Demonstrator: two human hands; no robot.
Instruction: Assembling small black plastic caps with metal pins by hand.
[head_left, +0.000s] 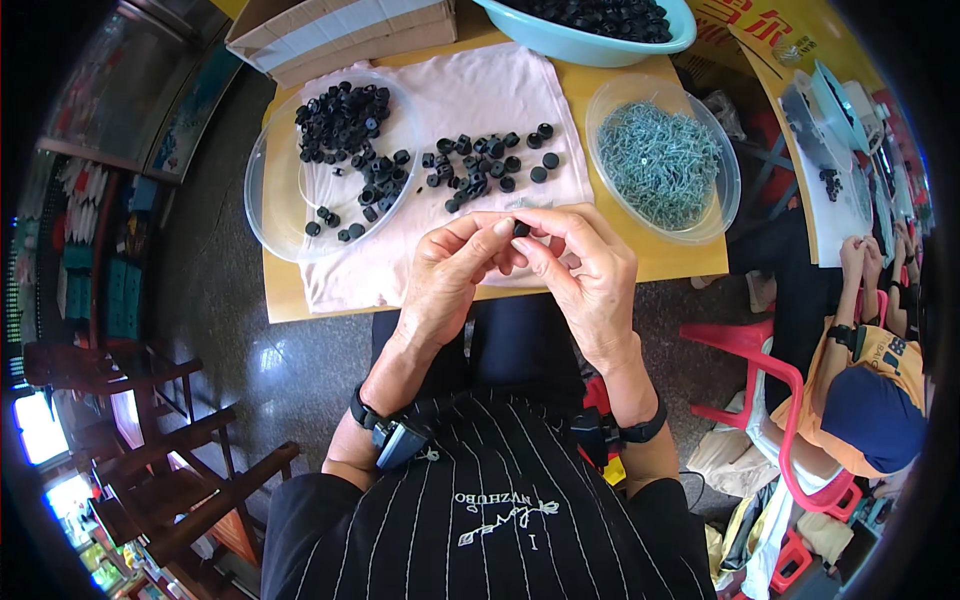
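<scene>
Both hands meet over the table's near edge around one small black plastic knob (520,229). My left hand (452,262) pinches it from the left with thumb and fingers. From the right, my right hand (588,268) closes on it too, thumb and forefinger touching it. Whether a screw is in the knob is hidden by the fingers. Ahead of my hands, several loose black knobs (487,165) are scattered on a pale pink cloth (480,90). A clear round tray (268,200) with more knobs lies at the left, and a clear round tub (727,190) of silvery screws (660,160) stands at the right.
At the back are a cardboard box (330,40) and a light blue basin (580,47) heaped with black parts. The yellow tabletop (660,262) ends just before my lap. To the right, another person (860,400) works at a second table near a red chair (795,400). Wooden furniture (190,480) stands at left.
</scene>
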